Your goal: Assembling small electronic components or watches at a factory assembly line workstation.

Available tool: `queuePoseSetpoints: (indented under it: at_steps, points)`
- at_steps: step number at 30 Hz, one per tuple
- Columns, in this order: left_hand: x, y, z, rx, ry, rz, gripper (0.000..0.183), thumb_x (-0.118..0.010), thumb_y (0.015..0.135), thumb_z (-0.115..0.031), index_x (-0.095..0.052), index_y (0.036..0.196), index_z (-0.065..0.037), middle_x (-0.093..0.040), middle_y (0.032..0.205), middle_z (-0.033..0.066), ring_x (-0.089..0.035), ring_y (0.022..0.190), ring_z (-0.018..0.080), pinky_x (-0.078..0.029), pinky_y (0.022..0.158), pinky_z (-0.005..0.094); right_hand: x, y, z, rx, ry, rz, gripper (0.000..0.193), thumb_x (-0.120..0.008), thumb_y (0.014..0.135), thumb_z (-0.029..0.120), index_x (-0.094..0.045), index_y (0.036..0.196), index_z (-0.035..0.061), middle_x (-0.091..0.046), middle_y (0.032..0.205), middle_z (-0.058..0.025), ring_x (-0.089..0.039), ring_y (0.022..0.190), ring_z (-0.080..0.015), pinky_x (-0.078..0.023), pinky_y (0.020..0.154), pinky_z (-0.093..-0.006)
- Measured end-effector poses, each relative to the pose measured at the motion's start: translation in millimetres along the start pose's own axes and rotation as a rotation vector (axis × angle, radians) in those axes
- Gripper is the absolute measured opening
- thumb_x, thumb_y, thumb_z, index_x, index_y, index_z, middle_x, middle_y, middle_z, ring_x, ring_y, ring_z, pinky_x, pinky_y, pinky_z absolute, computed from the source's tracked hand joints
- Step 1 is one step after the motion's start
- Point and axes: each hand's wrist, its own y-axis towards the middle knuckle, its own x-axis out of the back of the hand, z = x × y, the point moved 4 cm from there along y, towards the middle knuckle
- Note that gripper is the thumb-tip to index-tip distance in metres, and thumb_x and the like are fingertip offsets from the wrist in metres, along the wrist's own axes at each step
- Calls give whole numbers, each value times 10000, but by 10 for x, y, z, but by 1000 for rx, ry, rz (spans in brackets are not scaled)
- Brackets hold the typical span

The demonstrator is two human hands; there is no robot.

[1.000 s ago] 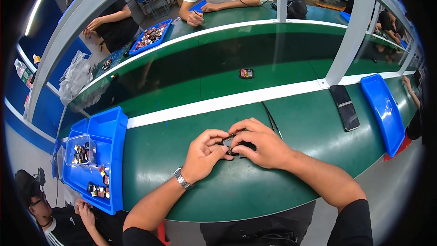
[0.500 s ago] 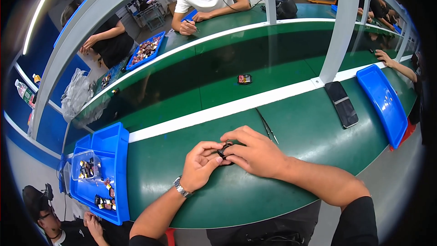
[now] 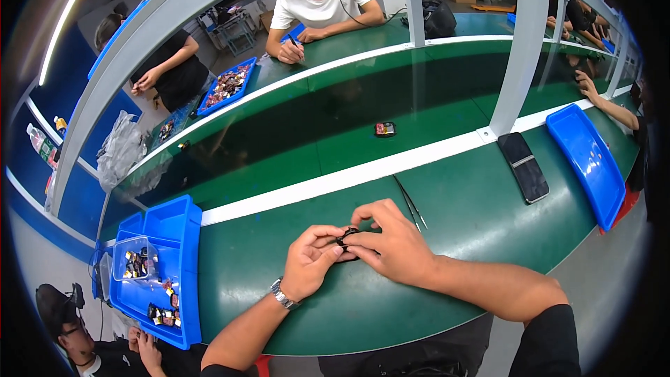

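Between my two hands, just above the green table (image 3: 453, 251), is a small black part (image 3: 344, 239), mostly hidden by fingers; its exact kind does not show. My left hand (image 3: 310, 260), with a metal watch (image 3: 283, 294) at the wrist, pinches it from the left with thumb and fingers. From the right my right hand (image 3: 394, 244) grips the same part, its index finger bent over the top. A pair of tweezers (image 3: 412, 204) lies on the table just beyond my right hand.
At the left stands a blue divided tray (image 3: 187, 272) with a clear box (image 3: 135, 257) of small parts. A phone (image 3: 523, 167) and a blue tray (image 3: 586, 167) lie right. Beyond the white rail sits a small module (image 3: 384, 129) on the green strip. Co-workers sit around.
My right index finger has lifted and curled more over the black part. Both hands still hold it in nearly the same place. The whole view has shifted slightly.
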Motion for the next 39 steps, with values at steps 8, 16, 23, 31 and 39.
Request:
queuePoseSetpoints:
  at_steps: [8, 16, 23, 31, 39]
  points:
    - [-25, -7, -14, 67, -41, -33, 263, -489, 984, 71, -487, 1246, 50, -521, 1376, 242, -578, 1229, 281, -547, 1017, 411, -57, -61, -70, -156, 70, 42, 208, -818, 747, 101, -769, 942, 158, -480, 907, -39, -463, 844, -217, -425, 668, -338]
    - [-3, 6, 32, 70, -42, -41, 246, -527, 981, 35, -489, 1225, 36, -538, 1355, 255, -593, 1218, 314, -566, 985, 453, -71, -48, -129, -162, 146, 105, 215, -800, 784, 135, -776, 994, 169, -544, 1123, -40, -470, 1127, -246, -467, 862, -362]
    - [13, -9, 43, 107, -57, -52, 251, -541, 980, 23, -499, 1227, 37, -543, 1353, 245, -601, 1207, 302, -569, 983, 444, -20, -42, -14, 28, -56, 42, 206, -792, 738, 76, -747, 932, 129, -603, 1102, -29, -546, 963, -236, -499, 732, -333]
    - [-23, 15, 17, 94, -58, -88, 256, -516, 978, 55, -496, 1232, 39, -558, 1330, 233, -598, 1208, 292, -561, 997, 439, -50, -16, 11, 180, -164, 65, 291, -774, 743, 67, -717, 1024, 110, -630, 804, 4, -565, 744, -198, -495, 656, -316]
    - [-22, -4, 19, 131, -82, -89, 278, -475, 990, 75, -486, 1268, 66, -562, 1307, 213, -595, 1200, 266, -555, 1014, 400, -57, -17, -26, -118, 31, 151, 380, -754, 800, 54, -674, 1169, 91, -738, 918, -31, -584, 755, -193, -516, 682, -297]
